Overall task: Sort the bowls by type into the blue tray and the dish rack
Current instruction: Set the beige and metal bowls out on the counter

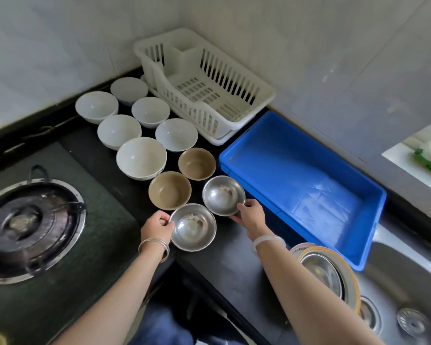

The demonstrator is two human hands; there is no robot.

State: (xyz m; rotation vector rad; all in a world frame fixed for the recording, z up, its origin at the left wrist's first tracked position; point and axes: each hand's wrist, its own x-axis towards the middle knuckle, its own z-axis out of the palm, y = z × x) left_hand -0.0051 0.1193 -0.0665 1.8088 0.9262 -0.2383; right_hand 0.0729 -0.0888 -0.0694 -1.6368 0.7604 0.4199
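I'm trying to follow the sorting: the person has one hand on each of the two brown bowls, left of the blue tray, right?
No: the head view shows the left hand holding the near steel bowl and the right hand holding the far steel bowl, left of the blue tray. The near brown bowl and far brown bowl stand behind them.

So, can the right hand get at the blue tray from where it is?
Probably yes. The right hand, gripping the farther steel bowl, sits just beside the blue tray, with nothing standing between. The left hand, holding the nearer steel bowl, is out of its way.
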